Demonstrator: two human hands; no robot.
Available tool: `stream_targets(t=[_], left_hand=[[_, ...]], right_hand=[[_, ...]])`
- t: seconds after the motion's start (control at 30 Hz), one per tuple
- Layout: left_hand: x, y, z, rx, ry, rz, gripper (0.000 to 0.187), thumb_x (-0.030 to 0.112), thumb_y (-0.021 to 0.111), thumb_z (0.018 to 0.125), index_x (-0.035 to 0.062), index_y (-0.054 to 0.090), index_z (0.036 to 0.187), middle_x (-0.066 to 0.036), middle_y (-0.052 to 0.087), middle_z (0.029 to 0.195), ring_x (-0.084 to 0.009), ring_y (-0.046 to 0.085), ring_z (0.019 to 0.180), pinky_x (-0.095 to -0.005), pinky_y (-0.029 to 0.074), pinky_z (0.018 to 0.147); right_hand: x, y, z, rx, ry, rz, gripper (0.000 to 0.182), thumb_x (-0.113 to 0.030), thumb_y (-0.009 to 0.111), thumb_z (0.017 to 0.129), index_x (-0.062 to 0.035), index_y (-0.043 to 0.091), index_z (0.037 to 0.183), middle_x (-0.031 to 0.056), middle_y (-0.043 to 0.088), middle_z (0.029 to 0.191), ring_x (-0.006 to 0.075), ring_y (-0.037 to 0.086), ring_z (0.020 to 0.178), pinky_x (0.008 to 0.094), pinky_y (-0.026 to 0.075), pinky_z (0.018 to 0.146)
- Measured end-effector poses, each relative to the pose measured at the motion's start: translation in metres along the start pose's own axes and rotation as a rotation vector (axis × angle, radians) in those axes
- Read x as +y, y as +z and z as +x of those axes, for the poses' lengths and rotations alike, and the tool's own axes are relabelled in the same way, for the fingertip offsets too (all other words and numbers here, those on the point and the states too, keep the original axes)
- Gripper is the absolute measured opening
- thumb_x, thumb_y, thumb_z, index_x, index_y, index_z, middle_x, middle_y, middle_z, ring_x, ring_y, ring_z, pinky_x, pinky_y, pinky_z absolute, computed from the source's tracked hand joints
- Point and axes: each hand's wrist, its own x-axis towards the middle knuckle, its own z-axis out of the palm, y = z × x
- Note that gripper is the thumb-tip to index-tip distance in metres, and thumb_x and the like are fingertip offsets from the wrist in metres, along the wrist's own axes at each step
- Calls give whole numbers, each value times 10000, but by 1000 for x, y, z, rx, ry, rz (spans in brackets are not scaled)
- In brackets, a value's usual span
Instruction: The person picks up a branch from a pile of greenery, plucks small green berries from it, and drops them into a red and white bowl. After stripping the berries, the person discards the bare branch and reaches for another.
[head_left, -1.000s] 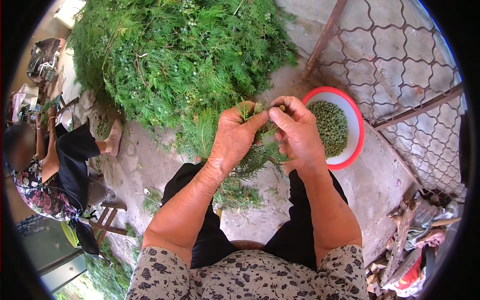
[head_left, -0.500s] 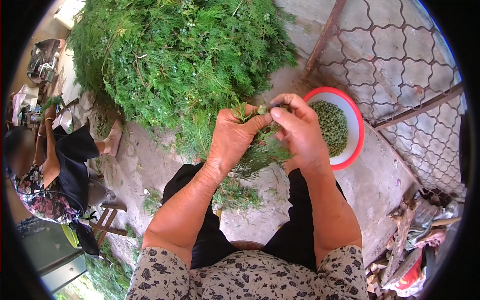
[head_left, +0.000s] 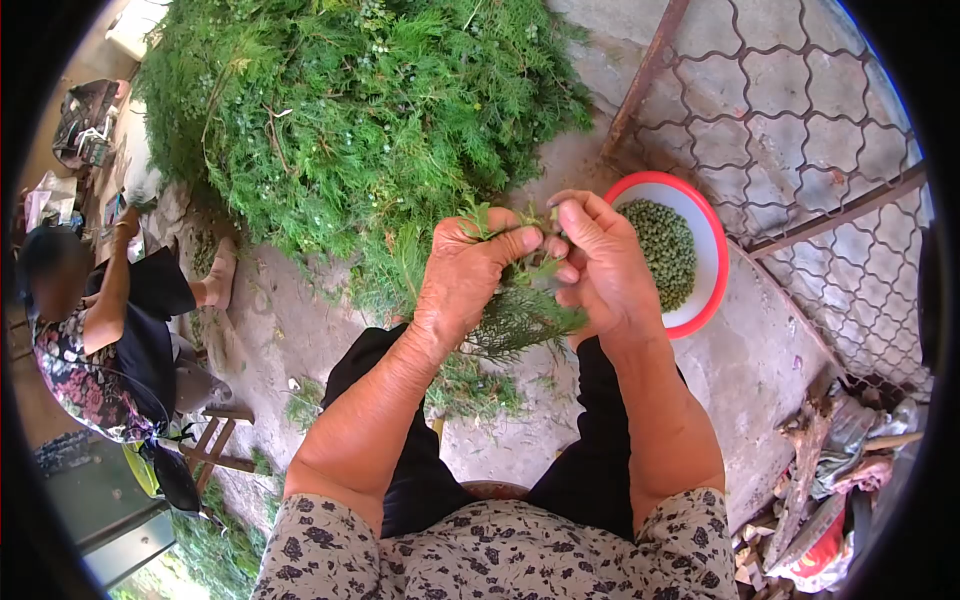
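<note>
A leafy evergreen sprig [head_left: 525, 318] is held in my left hand [head_left: 462, 265], whose thumb and fingers are closed around its stem. The feathery end hangs below the grip, between my forearms. Close to the right of that grip, my right hand [head_left: 610, 255] pinches at the twig with thumb and fingertips, a small green cone [head_left: 553, 214] showing blurred at the tips. What lies inside the curled right fingers is hidden. Just beyond my right hand stands a white bowl with a red rim [head_left: 722, 262], holding many small green cones [head_left: 662, 250].
A large heap of evergreen branches [head_left: 370, 120] lies ahead. A wire mesh panel [head_left: 770, 130] is at the right, with a pile of sticks and bags [head_left: 830, 490] below it. Another person [head_left: 110, 330] sits at the left beside a wooden stool [head_left: 215, 440]. Loose clippings [head_left: 470, 388] lie between my legs.
My right fingertips have drawn slightly right and up from my left thumb, opening a small gap. My left hand stays almost still. The other person's arm has lowered and shifted.
</note>
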Motion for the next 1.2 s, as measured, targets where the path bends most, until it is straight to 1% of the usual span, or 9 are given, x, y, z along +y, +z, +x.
stream_targets(t=[0.2, 0.27, 0.33, 0.5, 0.7, 0.87, 0.9, 0.97, 1.2], left_hand=[[-12, 6, 10, 232, -12, -263, 132, 142, 643, 812, 14, 651, 844, -29, 620, 738, -114, 544, 639, -256, 458, 613], [-13, 1, 11, 189, -9, -295, 125, 135, 645, 810, 15, 652, 845, -30, 617, 749, -118, 546, 653, -256, 459, 615], [-14, 0, 11, 146, -7, -327, 118, 129, 647, 807, 17, 652, 845, -30, 615, 759, -121, 547, 667, -255, 459, 617], [-11, 5, 9, 171, 37, -382, 89, 63, 663, 782, 9, 619, 837, -34, 610, 759, -111, 543, 683, -246, 453, 642], [-14, 5, 8, 199, 180, -33, 80, 41, 649, 786, 5, 594, 833, -27, 605, 748, -91, 527, 664, -228, 439, 618], [-20, 2, 12, 153, 112, -104, 67, 50, 626, 808, 11, 583, 841, -26, 598, 736, -90, 528, 650, -221, 436, 574], [-21, 1, 13, 126, 111, -163, 64, 54, 619, 815, 13, 580, 842, -27, 596, 736, -92, 527, 643, -220, 436, 558], [-20, 3, 13, 106, 99, -180, 58, 57, 614, 819, 15, 578, 837, -29, 595, 740, -95, 523, 634, -223, 436, 549], [-26, 6, 13, 81, 84, -129, 50, 66, 604, 828, 26, 575, 836, -29, 586, 745, -95, 497, 600, -226, 415, 522]], right_hand=[[-1, -10, 5, 46, -133, 23, 106, -58, 581, 822, -48, 560, 925, 12, 567, 774, 80, 500, 617, 198, 398, 494], [3, -13, 7, 67, -121, -35, 109, -49, 593, 810, -40, 569, 916, 10, 568, 766, 77, 498, 609, 197, 393, 493], [10, -11, 10, 85, -134, -355, 136, -53, 630, 788, -14, 591, 912, 5, 568, 750, 61, 496, 612, 195, 387, 511], [19, -2, 9, 5, -167, -297, 206, -59, 679, 748, 8, 613, 931, 4, 579, 744, 55, 504, 666, 184, 393, 582], [16, 2, 7, -33, -319, -595, 213, -51, 683, 731, 26, 612, 917, 18, 597, 752, 60, 510, 681, 207, 411, 595], [23, -5, 11, -49, -403, -698, 155, -83, 625, 780, 22, 610, 893, 24, 606, 728, 66, 512, 632, 210, 411, 556], [17, -4, 8, -49, -404, -698, 155, -83, 625, 780, 22, 610, 893, 24, 606, 728, 66, 512, 632, 210, 411, 556], [0, 0, -2, -59, -107, -619, 146, -104, 582, 810, 10, 611, 898, 32, 612, 726, 60, 488, 590, 203, 393, 530], [-5, -4, -3, -92, -82, -635, 158, -111, 559, 828, 0, 600, 932, 34, 615, 735, 55, 466, 583, 197, 389, 531]])
